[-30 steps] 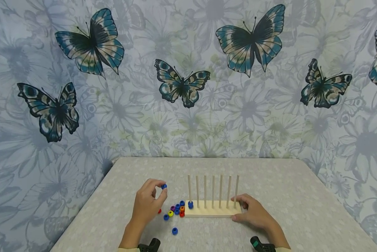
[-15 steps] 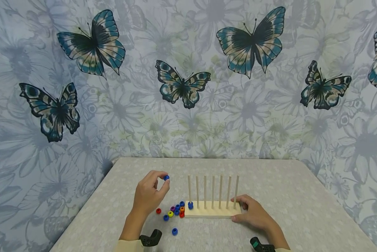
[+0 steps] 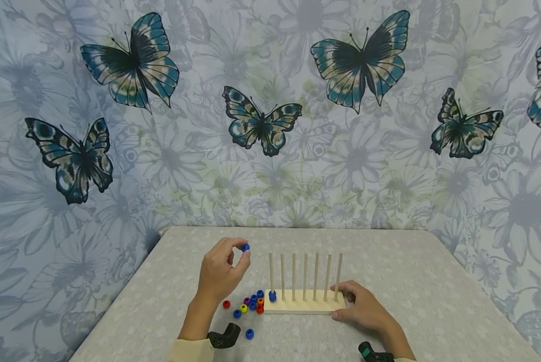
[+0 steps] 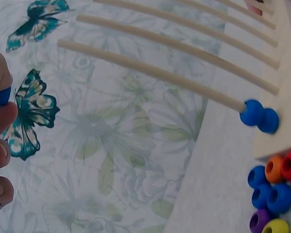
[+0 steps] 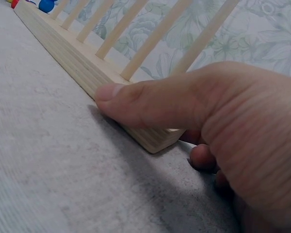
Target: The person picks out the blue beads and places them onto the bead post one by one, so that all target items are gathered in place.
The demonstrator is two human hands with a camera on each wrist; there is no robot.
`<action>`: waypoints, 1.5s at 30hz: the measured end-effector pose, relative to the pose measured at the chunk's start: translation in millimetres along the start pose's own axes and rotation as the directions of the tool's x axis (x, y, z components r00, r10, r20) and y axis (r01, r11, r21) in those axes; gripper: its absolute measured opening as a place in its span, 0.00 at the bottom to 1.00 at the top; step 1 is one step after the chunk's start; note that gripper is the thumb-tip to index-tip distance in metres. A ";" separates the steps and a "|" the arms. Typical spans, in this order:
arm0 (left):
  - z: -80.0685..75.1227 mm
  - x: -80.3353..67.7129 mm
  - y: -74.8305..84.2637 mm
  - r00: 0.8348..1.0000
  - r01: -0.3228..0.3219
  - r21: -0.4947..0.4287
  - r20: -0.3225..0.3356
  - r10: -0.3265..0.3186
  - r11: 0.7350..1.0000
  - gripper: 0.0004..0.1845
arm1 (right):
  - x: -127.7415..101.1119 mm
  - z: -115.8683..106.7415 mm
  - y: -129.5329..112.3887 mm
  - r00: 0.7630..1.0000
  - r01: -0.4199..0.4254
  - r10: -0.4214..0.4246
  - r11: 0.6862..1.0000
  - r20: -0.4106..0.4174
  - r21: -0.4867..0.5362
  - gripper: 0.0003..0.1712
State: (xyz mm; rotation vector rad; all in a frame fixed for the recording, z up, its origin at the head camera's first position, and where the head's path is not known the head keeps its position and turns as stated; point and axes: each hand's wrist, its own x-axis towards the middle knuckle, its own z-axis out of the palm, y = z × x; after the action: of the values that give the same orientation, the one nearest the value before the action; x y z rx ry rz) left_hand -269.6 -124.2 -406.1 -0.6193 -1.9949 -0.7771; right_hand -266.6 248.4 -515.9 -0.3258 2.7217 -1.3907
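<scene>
Between thumb and forefinger my left hand (image 3: 220,271) pinches a blue bead (image 3: 245,247), raised above the table to the left of the pegs. A wooden peg board (image 3: 304,305) with several upright pegs stands on the table. Blue beads (image 4: 259,116), two of them, sit stacked at the foot of its leftmost peg (image 4: 150,73). My right hand (image 3: 362,304) grips the board's right end, with the thumb (image 5: 150,99) along its front edge; the other fingers are partly hidden behind it.
Loose beads lie left of the board: several blue, with orange, purple, yellow (image 3: 244,308) and red among them. One red bead (image 3: 226,304) lies farther left, and a blue bead (image 3: 249,333) nearer the front. A butterfly-patterned wall (image 3: 270,191) rises behind the table.
My left hand has risen and moved right with the blue bead, toward the leftmost peg. The red bead behind the hand has come into full view. My right hand stays on the board.
</scene>
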 end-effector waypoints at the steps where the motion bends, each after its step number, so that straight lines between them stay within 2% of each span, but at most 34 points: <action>1: 1.1 1.1 1.0 1.000 0.001 -0.008 -0.002 -0.001 1.000 0.12 | 0.0 0.1 0.3 1.000 -0.004 0.004 1.000 0.001 -0.003 0.35; 9: 6.5 14.7 10.4 0.999 -0.011 -0.060 -0.044 0.008 0.998 0.11 | 2.0 -0.5 -2.9 1.000 0.010 -0.010 1.000 -0.001 -0.021 0.36; 16: 11.9 14.4 17.7 0.998 0.044 -0.161 -0.044 -0.052 0.986 0.11 | 1.1 0.8 -1.9 1.000 0.004 -0.004 1.000 0.003 -0.016 0.36; 20: 13.7 13.7 21.9 0.997 0.057 -0.181 -0.033 -0.064 0.982 0.12 | 1.9 1.4 -0.7 1.000 0.004 -0.004 1.000 0.010 0.008 0.35; 24: 15.3 13.5 24.5 0.998 0.063 -0.194 0.002 -0.064 0.979 0.11 | 2.1 1.7 0.1 1.000 0.005 -0.006 1.000 0.013 0.014 0.35; 32: 19.7 12.4 26.7 0.992 0.075 -0.184 0.112 -0.055 0.980 0.11 | 1.2 1.2 0.0 1.000 -0.018 0.018 1.000 0.014 0.014 0.36; 38: 23.0 10.5 26.4 0.990 0.068 -0.170 0.134 -0.045 0.983 0.10 | 1.0 0.6 -2.2 1.000 -0.006 0.005 1.000 0.015 0.024 0.36; 45: 26.7 9.7 27.1 0.982 0.091 -0.149 0.176 -0.064 0.985 0.10 | 1.4 0.0 -0.9 1.000 0.001 -0.001 1.000 0.014 0.019 0.35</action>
State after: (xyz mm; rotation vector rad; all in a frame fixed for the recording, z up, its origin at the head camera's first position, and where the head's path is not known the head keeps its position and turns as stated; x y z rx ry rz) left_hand -270.8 -85.2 -401.2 -0.7238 -2.1388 -0.9623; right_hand -267.9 247.5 -515.2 -0.3344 2.6959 -1.4076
